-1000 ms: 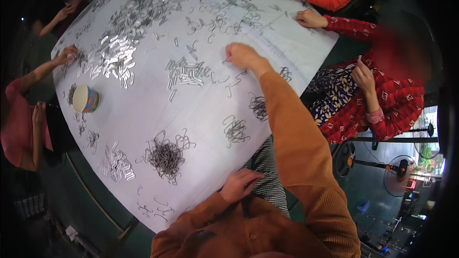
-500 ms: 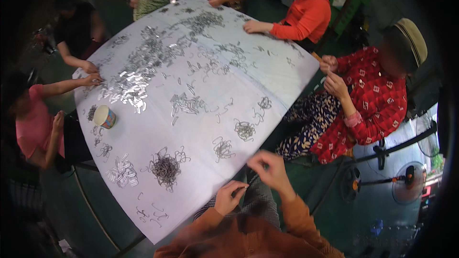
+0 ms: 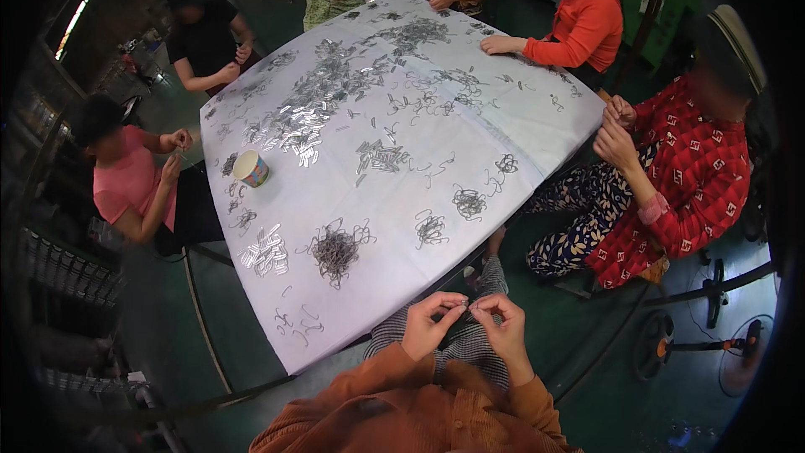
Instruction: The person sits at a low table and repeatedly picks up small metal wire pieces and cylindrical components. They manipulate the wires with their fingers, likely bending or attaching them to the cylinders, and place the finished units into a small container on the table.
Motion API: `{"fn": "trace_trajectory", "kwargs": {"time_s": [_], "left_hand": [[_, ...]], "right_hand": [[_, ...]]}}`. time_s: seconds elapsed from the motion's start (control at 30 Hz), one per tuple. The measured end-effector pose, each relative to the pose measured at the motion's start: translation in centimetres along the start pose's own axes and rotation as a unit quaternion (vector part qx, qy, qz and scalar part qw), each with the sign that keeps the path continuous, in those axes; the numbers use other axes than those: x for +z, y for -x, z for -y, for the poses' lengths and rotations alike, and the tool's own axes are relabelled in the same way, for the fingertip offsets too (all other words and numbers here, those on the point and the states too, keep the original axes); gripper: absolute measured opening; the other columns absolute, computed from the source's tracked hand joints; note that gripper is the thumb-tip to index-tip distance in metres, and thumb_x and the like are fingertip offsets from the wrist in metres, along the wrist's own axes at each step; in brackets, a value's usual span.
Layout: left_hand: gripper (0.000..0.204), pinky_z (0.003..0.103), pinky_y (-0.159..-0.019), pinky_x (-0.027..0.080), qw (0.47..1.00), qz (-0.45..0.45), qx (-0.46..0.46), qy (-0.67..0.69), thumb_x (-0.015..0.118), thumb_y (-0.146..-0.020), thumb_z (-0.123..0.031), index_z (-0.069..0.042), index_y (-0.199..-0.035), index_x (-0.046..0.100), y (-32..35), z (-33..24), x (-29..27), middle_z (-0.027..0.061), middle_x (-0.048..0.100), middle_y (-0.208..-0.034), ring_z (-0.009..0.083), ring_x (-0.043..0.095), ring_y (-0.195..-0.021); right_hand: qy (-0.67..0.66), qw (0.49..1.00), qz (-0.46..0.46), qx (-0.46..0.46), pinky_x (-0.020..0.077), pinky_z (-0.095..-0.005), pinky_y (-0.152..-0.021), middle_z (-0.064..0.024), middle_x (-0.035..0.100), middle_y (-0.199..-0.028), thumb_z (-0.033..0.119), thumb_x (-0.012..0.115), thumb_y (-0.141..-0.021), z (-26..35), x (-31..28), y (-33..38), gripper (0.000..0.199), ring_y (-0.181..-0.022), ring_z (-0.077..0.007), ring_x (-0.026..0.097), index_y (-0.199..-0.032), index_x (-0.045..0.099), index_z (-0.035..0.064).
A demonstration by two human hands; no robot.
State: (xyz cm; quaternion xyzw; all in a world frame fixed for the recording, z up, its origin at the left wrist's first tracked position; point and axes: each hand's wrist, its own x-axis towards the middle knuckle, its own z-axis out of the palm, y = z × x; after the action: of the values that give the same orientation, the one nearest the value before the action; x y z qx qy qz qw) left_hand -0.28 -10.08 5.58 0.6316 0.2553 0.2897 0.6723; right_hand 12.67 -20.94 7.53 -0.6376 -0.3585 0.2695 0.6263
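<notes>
My left hand (image 3: 431,325) and my right hand (image 3: 501,329) meet over my lap, just off the near edge of the white-covered table (image 3: 394,264). Thumb and fingers of each are pinched, with the fingertips nearly touching. Whatever sits between them is too small to make out. Closest on the table are a small heap of curved wire hooks (image 3: 430,231) and a denser, dark pile of hooks (image 3: 334,253). Left of that pile lies a cluster of shiny flat metal strips (image 3: 267,252). A few loose hooks (image 3: 300,324) are scattered near the table's front left corner.
Several people sit around the table; one in a red patterned shirt (image 3: 671,176) is close on my right. A paper cup (image 3: 251,169) stands near the left edge. Many metal strips (image 3: 303,126) spread across the middle. A fan (image 3: 742,352) stands at the lower right.
My right hand has come down and left to meet my left hand, fingertips together. The view has shifted, so the table appears further right. The person in pink has drawn a hand back from the table.
</notes>
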Motion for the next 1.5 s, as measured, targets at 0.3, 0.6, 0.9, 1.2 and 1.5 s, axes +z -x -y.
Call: {"fn": "trace_trajectory", "kwargs": {"time_s": [0.3, 0.6, 0.9, 1.2, 1.5], "left_hand": [[0.015, 0.028, -0.079, 0.053, 0.992, -0.009, 0.085, -0.087, 0.066, -0.087, 0.002, 0.002, -0.102, 0.068, 0.3, -2.1, 1.0, 0.0084, 0.069, -0.097, 0.0140, 0.066, -0.087], [0.028, 0.025, -0.076, 0.052, 0.995, 0.040, 0.078, -0.040, 0.065, -0.085, 0.006, -0.001, -0.111, 0.066, -1.1, -4.6, 3.2, 0.0071, 0.069, -0.098, 0.0122, 0.064, -0.085], [0.035, 0.027, -0.082, 0.054, 0.958, -0.006, 0.136, -0.250, 0.064, -0.084, 0.007, -0.005, -0.117, 0.066, -6.1, -5.5, -2.9, 0.0066, 0.068, -0.112, 0.0163, 0.065, -0.102], [0.016, 0.041, -0.080, 0.052, 0.793, -0.164, 0.044, -0.586, 0.058, -0.085, -0.005, -0.005, -0.091, 0.073, -25.0, 4.2, -19.2, 0.0174, 0.069, -0.099, 0.0340, 0.066, -0.089], [0.017, 0.043, -0.078, 0.054, 0.659, -0.117, 0.052, -0.741, 0.055, -0.086, -0.004, -0.004, -0.101, 0.064, -25.6, 6.2, -19.8, 0.0145, 0.061, -0.101, 0.0328, 0.060, -0.100]], "right_hand": [[0.040, 0.992, -0.014, -0.120, 0.0467, -0.0274, -0.073, -0.0089, 0.061, -0.088, 0.000, 0.068, -0.081, 2.0, 0.0, -0.2, 0.009, -0.085, -0.0188, 0.057, -0.078, 0.059, 0.0008], [-0.052, 0.993, -0.002, -0.110, 0.0515, -0.0249, -0.077, -0.0083, 0.063, -0.097, 0.001, 0.070, -0.083, 3.8, -2.6, -2.0, 0.007, -0.086, -0.0113, 0.061, -0.085, 0.065, -0.0025], [-0.053, 0.990, -0.035, -0.128, 0.0508, -0.0259, -0.081, -0.0090, 0.063, -0.094, -0.009, 0.064, -0.084, 4.1, -1.3, -2.5, 0.007, -0.088, -0.0146, 0.063, -0.086, 0.060, -0.0034], [0.009, 0.994, -0.063, -0.087, 0.0485, -0.0295, -0.079, -0.0104, 0.064, -0.090, -0.005, 0.065, -0.082, 0.5, -0.9, -2.7, 0.008, -0.086, -0.0199, 0.062, -0.082, 0.059, 0.0000], [0.026, 0.996, -0.055, -0.062, 0.0502, -0.0289, -0.077, -0.0107, 0.065, -0.091, -0.004, 0.067, -0.082, 0.5, -0.6, -3.0, 0.008, -0.085, -0.0203, 0.064, -0.084, 0.060, -0.0009]]}}
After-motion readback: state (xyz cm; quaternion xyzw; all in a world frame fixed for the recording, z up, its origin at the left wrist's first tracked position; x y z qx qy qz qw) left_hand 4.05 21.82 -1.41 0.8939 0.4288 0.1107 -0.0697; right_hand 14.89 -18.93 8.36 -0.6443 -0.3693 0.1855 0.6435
